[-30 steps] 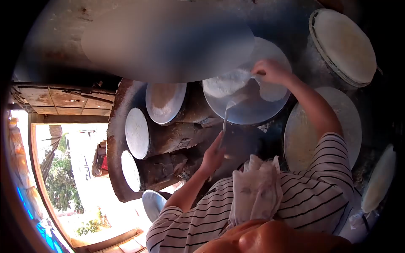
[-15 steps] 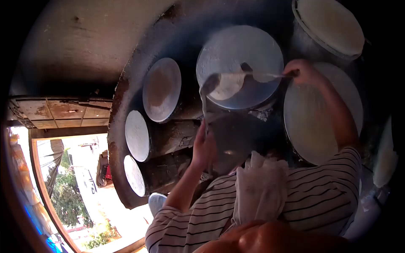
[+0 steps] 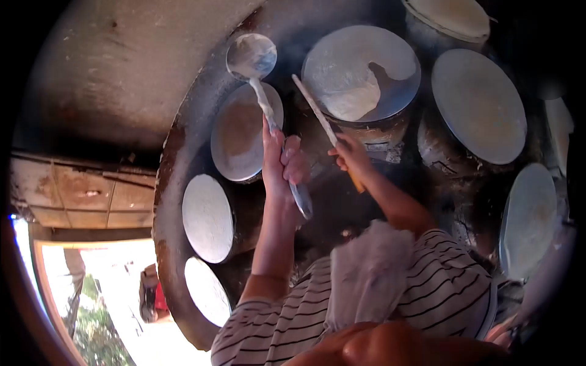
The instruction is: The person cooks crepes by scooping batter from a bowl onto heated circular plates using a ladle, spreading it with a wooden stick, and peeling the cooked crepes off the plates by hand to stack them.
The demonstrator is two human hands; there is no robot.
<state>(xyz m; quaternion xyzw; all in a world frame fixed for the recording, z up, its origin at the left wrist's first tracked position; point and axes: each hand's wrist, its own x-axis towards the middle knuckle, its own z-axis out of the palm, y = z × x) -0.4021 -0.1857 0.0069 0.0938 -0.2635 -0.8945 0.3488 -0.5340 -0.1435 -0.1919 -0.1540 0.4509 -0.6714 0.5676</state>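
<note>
My left hand (image 3: pixel 285 160) is wrapped round the handle of a metal ladle (image 3: pixel 251 56). Pale batter coats the ladle's bowl, which is over the rim area above a brown-centred round plate (image 3: pixel 247 131). A long thin spatula (image 3: pixel 315 110), pale with batter, is gripped in my right hand (image 3: pixel 352 155); its orange handle end shows below the hand. The spatula's tip is just left of a large round griddle (image 3: pixel 400 104). White batter (image 3: pixel 348 88) covers much of that griddle, with a dark bare patch at its right.
Two white-topped round plates (image 3: pixel 207 218) (image 3: pixel 206 291) stand at the left. More round griddles (image 3: pixel 479 107) (image 3: pixel 528 221) are at the right, and another (image 3: pixel 448 18) at the top right. A curved brown rim (image 3: pixel 163 213) borders the stove. Bright daylight enters at the lower left.
The ladle has swung up and left, away from the griddle. My right hand has moved left and down with the spatula, off the griddle. The view has shifted.
</note>
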